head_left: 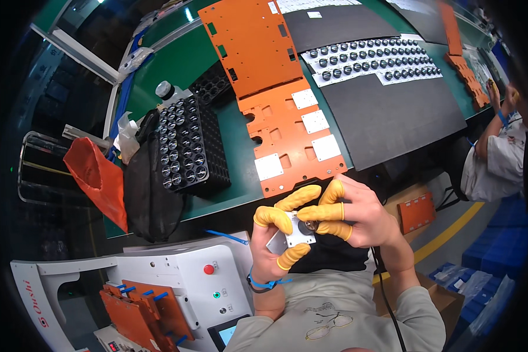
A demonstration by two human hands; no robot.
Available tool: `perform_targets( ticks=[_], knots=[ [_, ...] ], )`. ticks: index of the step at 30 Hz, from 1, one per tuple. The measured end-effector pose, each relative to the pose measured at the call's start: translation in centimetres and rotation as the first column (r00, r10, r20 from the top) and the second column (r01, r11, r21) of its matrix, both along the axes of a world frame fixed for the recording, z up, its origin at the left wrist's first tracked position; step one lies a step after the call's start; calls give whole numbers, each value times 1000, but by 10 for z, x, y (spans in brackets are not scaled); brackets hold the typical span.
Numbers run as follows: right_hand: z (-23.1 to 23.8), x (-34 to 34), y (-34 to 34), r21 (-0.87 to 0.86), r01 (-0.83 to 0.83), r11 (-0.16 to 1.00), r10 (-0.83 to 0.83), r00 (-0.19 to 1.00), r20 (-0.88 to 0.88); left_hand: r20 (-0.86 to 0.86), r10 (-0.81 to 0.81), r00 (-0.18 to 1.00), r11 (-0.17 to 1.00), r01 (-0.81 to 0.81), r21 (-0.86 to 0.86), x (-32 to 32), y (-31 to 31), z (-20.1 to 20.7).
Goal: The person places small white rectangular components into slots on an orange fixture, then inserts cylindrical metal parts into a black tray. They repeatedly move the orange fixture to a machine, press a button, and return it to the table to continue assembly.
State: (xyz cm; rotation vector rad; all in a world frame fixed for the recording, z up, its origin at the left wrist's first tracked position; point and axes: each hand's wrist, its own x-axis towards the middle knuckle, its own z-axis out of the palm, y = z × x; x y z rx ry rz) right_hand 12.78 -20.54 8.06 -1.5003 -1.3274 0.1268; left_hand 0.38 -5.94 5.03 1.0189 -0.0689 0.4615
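The white square plate point(300, 239), with a short black cylinder point(305, 227) against its face, was between the two hands, just off the near edge of the green tabletop point(234, 155) on the wearer's side. The left hand point(266, 255) lay on its left and pinched it: the thumb sat at the plate's lower edge, the index finger curled over its upper left corner, and another finger arched above. A greyish flat piece point(276, 242) showed inside the left palm, partly hidden by the plate.

The right hand point(366, 216) came in from the right, its fingertips drawn together at the cylinder's right end; whether they gripped it or merely touched it could not be told. Both hands wore yellow finger cots, and a blue wristband point(270, 286) circled the left wrist.

Nearest the hands, an orange fixture plate point(287, 138) reached the tabletop's near edge, carrying four white square plates point(315, 122). Toward the tabletop's left edge stood a black tray point(216, 149) filled with clear-topped black cylinders point(185, 141). To the right, a black mat point(393, 123) ran to the near edge, with rows of black-knobbed white plates point(364, 58) beyond it.
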Motion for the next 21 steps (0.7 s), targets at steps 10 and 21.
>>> perform_targets(
  ticks=[10,21],
  knots=[
    [-1,1,-12,11,89,996,-90,981,172,102,-146,984,988,151,-42,12,0,3],
    [-22,-7,-6,83,428,900,-432,848,307,-139,233,962,940,-186,287,29,-33,10]
  ],
)
